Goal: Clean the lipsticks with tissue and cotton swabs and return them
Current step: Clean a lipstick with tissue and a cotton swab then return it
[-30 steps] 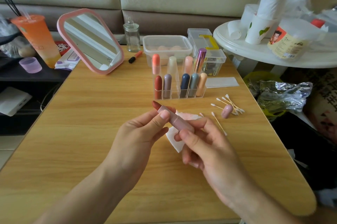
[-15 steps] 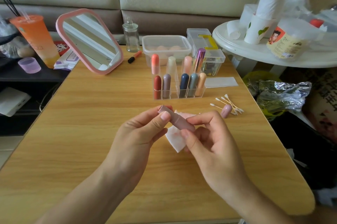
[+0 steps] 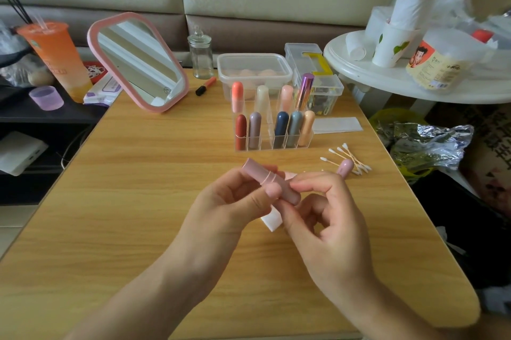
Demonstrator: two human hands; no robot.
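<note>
Red tip of lipstick (image 3: 257, 173) wound in since earlier frame. We note left hand (image 3: 229, 215), right hand (image 3: 331, 229): each grip pinches tube. Capping likely next.

Colours: dusty-pink cylindrical lipstick tube (image 3: 269, 183), paler band mid-body. Light wood-grain surface (image 3: 138, 201). Clear acrylic lipstick rack (image 3: 265, 143): front row red, mauve, navy, grey-blue, peach; back row coral, cream, pink, metallic purple. White folded tissue (image 3: 272, 222). Pink-framed rectangular mirror (image 3: 138, 63). Orange-to-yellow gradient plastic cup (image 3: 55, 55). Small lilac cup (image 3: 45, 97). White-tipped cotton swabs (image 3: 356, 164), tan sticks. Rounded pink lipstick cap (image 3: 345, 167).
</note>
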